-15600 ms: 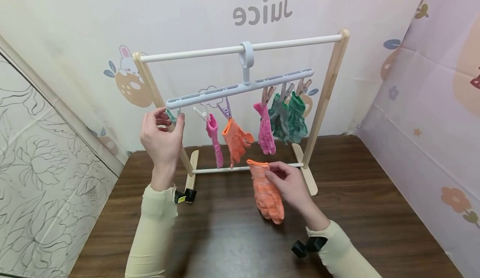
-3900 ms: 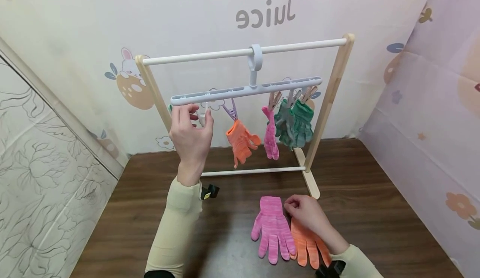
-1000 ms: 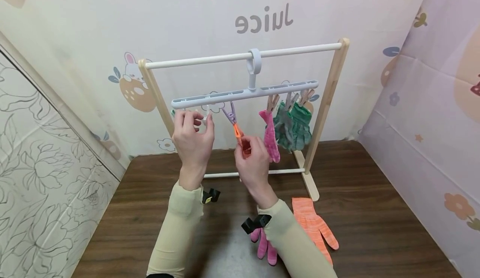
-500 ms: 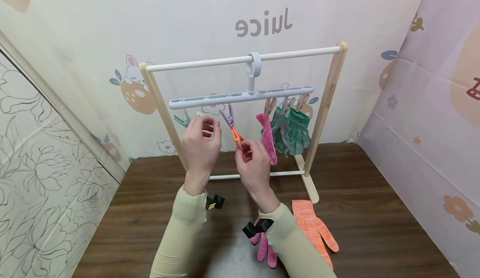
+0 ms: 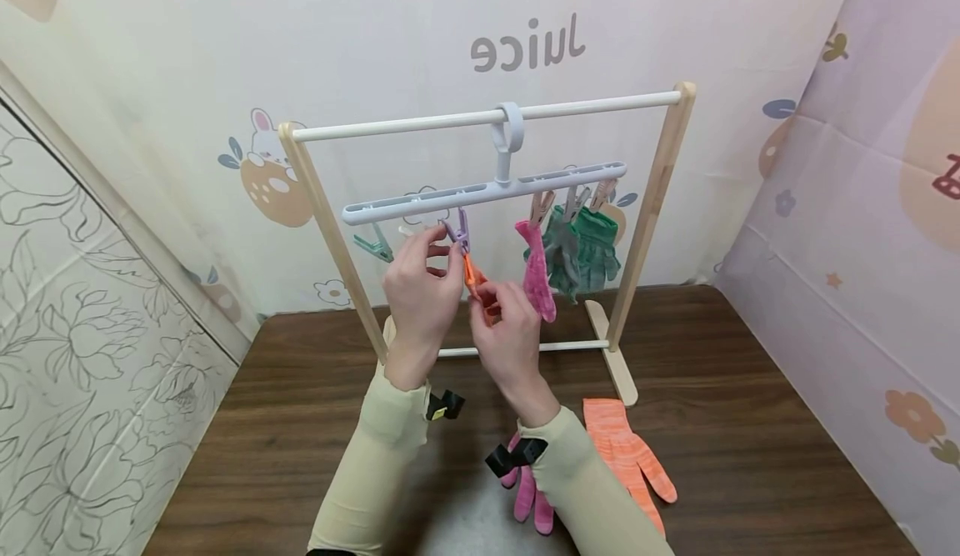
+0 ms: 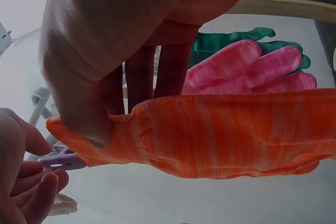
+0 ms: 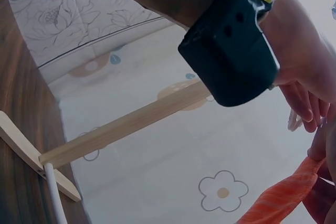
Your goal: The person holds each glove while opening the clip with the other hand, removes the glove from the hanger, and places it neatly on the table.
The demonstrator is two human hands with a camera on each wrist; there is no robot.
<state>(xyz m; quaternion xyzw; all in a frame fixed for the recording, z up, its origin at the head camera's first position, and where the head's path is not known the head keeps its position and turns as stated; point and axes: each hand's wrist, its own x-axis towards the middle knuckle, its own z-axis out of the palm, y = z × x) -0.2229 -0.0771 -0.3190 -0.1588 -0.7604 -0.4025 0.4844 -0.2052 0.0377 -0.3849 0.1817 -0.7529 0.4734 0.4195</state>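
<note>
An orange knit glove [image 6: 226, 135] hangs by its cuff from the purple clothespin [image 5: 462, 224] on the grey hanger [image 5: 420, 203]. My right hand [image 5: 510, 335] pinches this glove just below its cuff; in the left wrist view its thumb lies across the fabric. At the purple clothespin, my left hand [image 5: 420, 302] has its thumb and fingers closed in on the handles. Left of it hang a teal clothespin [image 5: 375, 246] and a whitish one, mostly hidden, neither carrying a glove. To the right, other clothespins hold a pink glove [image 5: 536, 277] and green gloves [image 5: 597, 243].
The hanger hooks over the white top rod [image 5: 397, 125] of a wooden rack standing on the brown table [image 5: 720, 423]. A second orange glove [image 5: 618, 448] and a pink glove [image 5: 525, 498], partly under my right sleeve, lie in front. A printed cloth backs the rack.
An orange and a pink glove came off the hanger onto the table. The left hand left the whitish clothespin and moved right to the purple one. The right hand stayed on the hanging orange glove.
</note>
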